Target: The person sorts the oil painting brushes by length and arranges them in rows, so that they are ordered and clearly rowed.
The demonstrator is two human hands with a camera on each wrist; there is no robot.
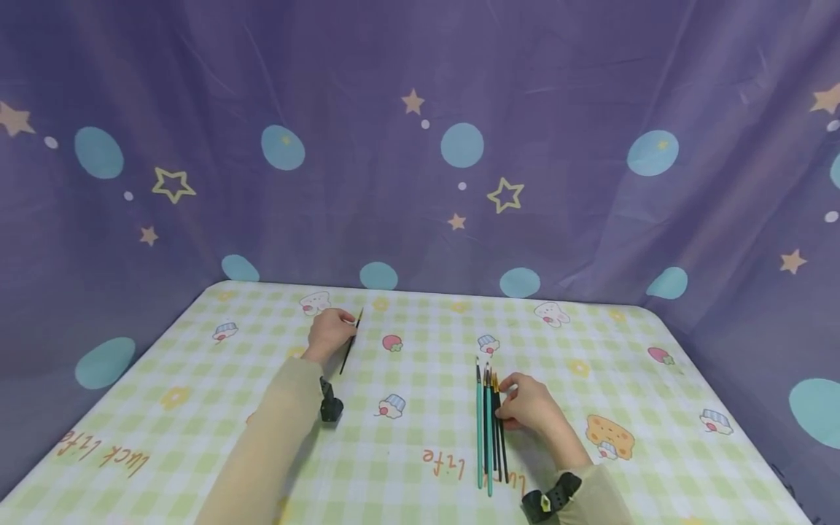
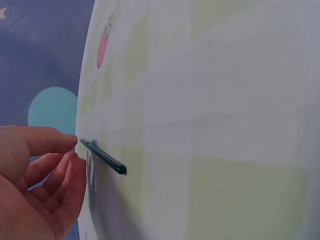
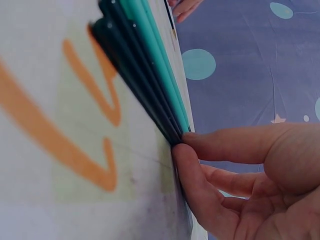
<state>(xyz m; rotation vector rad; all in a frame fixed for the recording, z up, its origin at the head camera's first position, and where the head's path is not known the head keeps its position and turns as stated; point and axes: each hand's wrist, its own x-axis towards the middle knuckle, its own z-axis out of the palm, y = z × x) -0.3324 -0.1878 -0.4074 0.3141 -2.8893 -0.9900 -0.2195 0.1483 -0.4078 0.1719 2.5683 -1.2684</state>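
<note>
In the head view, my left hand (image 1: 330, 333) is at a single thin dark paintbrush (image 1: 350, 350) lying slanted on the table. The left wrist view shows the brush's dark handle (image 2: 104, 157) just beyond the thumb tip, with a gap between thumb and fingers. My right hand (image 1: 530, 402) is at the right side of a row of paintbrushes (image 1: 489, 430), two teal and several black, lying side by side. Its thumb and index finger pinch at the outer black paintbrush (image 3: 135, 90) in the right wrist view; the bristle ends are hidden there.
A green-and-white checked cloth (image 1: 420, 386) with printed cakes, strawberries and lettering covers the table. Behind its far edge hangs a purple curtain (image 1: 367, 197) with stars and blue ovals. Each wrist wears a black strapped device (image 1: 330, 402).
</note>
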